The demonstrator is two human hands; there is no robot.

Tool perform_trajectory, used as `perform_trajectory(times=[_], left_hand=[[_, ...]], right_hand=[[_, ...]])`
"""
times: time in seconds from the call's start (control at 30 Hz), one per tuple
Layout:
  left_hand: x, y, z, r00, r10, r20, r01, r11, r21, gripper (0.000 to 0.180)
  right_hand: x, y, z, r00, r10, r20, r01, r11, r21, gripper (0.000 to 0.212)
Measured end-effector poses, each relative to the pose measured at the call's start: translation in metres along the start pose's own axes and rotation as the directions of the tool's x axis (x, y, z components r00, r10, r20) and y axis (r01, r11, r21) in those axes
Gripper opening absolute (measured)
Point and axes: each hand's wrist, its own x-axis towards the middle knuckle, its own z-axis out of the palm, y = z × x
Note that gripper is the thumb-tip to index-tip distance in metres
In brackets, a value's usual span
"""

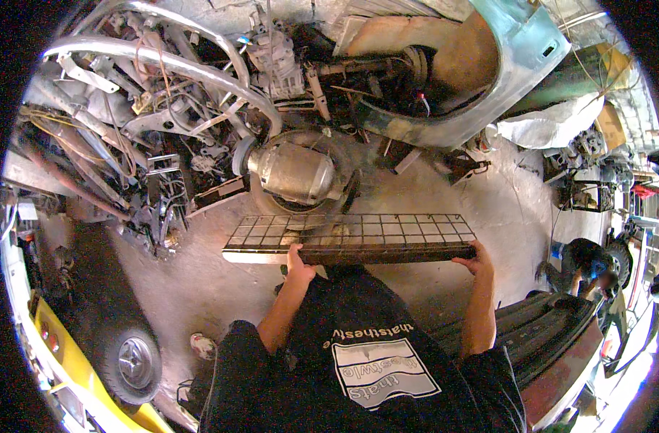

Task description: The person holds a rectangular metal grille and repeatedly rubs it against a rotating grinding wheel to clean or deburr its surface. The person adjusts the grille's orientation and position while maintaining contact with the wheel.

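Observation:
A long, narrow wire-grid rack with a dark solid front edge is held level in front of my body. At its left part, my left hand grips the near edge, with the thumb on top. My right hand clasps the right end, fingers wrapped around the corner. The rack's left end has a pale strip along its near side. Just beyond the grid, a rounded metal canister rests on a tire. The undersides of both grips are hidden.
Piled metal tubes and car parts fill the far left. A light-blue body panel leans at the far right. A yellow car body with a wheel stands at left. Another person crouches at right, beside a dark bumper-like part.

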Motion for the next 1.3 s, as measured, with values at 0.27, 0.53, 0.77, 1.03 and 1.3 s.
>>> perform_trajectory(times=[0.27, 0.53, 0.77, 1.03, 1.3], left_hand=[[0.017, -0.013, 0.01, 0.993, -0.103, 0.05, 0.105, 0.994, -0.033, 0.027], [0.019, -0.033, 0.026, 0.993, -0.095, -0.068, 0.096, 0.995, 0.013, 0.031], [0.022, -0.046, 0.034, 0.981, -0.191, 0.008, 0.191, 0.98, -0.052, 0.031], [0.026, -0.03, 0.035, 0.991, -0.13, 0.027, 0.132, 0.989, -0.073, 0.032], [0.047, -0.011, 0.015, 0.991, -0.128, 0.036, 0.129, 0.992, -0.014, 0.033]], right_hand=[[-0.003, -0.011, -0.021, 0.943, -0.279, 0.179, 0.327, 0.873, -0.362, 0.026], [-0.018, -0.014, -0.048, 0.88, -0.427, 0.207, 0.467, 0.704, -0.536, 0.031], [-0.04, -0.021, -0.06, 0.832, -0.469, 0.297, 0.543, 0.58, -0.607, 0.028], [-0.044, -0.033, -0.009, 0.986, -0.019, -0.167, 0.023, 1.0, 0.02, 0.024], [-0.015, -0.038, 0.03, 0.981, 0.111, -0.159, -0.105, 0.993, 0.044, 0.023]])
